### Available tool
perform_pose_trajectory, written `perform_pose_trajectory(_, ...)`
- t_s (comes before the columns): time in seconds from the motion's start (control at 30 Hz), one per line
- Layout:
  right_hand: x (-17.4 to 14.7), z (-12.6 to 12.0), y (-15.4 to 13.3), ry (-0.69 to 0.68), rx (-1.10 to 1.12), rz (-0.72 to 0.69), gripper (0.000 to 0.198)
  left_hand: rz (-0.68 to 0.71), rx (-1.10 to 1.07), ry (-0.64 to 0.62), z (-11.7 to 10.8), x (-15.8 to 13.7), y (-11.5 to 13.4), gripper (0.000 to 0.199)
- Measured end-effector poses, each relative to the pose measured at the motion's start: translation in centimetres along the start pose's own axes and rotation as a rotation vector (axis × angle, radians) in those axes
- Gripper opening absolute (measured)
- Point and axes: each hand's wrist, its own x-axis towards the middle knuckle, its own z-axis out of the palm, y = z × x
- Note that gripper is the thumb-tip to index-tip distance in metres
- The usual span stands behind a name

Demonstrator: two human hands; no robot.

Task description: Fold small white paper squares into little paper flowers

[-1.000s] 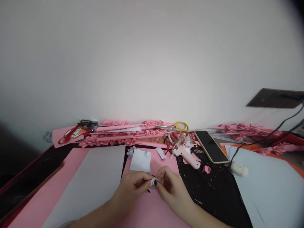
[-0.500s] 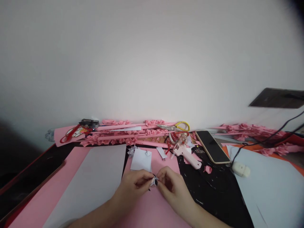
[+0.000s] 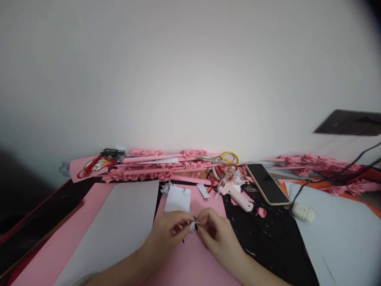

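Between my two hands, over the pink sheet (image 3: 193,258), is a small folded white paper piece (image 3: 193,227). My left hand (image 3: 166,234) pinches its left side with thumb and forefinger. From the right, my right hand (image 3: 218,234) grips it with bent fingers, the dark-nailed fingertips touching the paper. The fingers hide part of its folds. Just beyond my hands lie a square white paper stack (image 3: 177,199) with a small folded bit on its corner, a cluster of white folded paper (image 3: 166,188) and a small white strip (image 3: 203,191).
A pink glue gun (image 3: 237,195), a phone (image 3: 268,184) and yellow-handled scissors (image 3: 218,159) lie beyond my right hand. Pink paper-flower stems (image 3: 149,171) run along the wall. Large white sheets (image 3: 116,226) flank the black board (image 3: 268,242); a white charger (image 3: 303,212) with a cable sits right.
Both hands stay nearly in place on the white paper piece. The piece has turned slightly between the fingertips, and the whole view has shifted a little.
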Motion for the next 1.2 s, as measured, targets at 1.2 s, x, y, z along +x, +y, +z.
perform_pose_trajectory(1.2,-0.01,0.04,-0.02,0.02,0.104,0.044,0.01,-0.081,-0.335,-0.053,0.33,-0.09,-0.46,0.012)
